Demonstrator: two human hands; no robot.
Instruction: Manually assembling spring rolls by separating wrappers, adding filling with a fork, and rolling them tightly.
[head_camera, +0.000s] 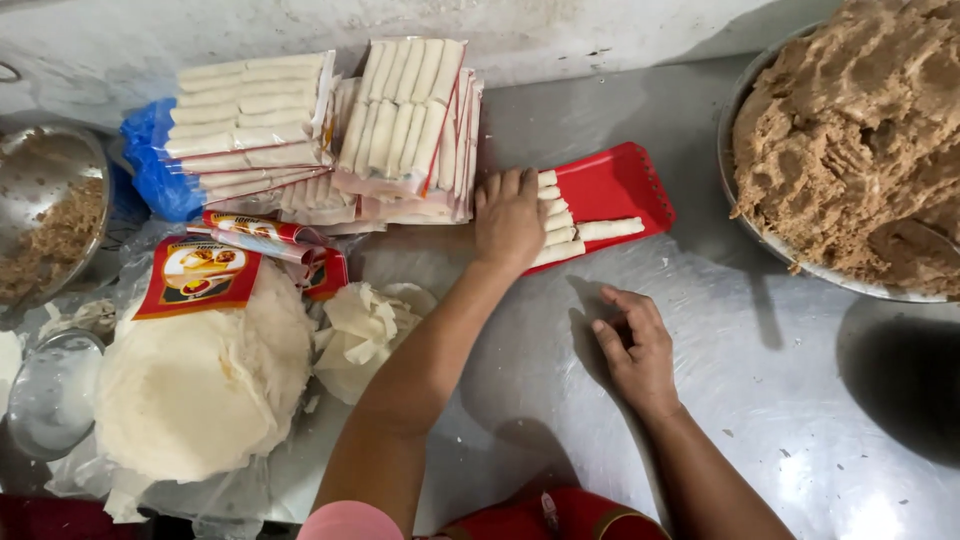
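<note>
My left hand (508, 216) lies palm down on a row of pale rolled spring rolls (588, 232) in a red plastic tray (610, 185), fingers spread over their left ends. My right hand (634, 350) rests on the steel table (760, 380) just in front of the tray, fingers loosely curled, holding nothing. Behind the tray stand stacked packs of finished rolls (405, 125), with another stack (250, 115) further left.
A large metal bowl of brown filling (860, 140) sits at the right rear. A round stack of thin wrappers (195, 385) lies at left with torn wrapper scraps (365, 335) and red packaging (200, 275). A second bowl (50, 215) and a small glass bowl (50, 395) stand far left.
</note>
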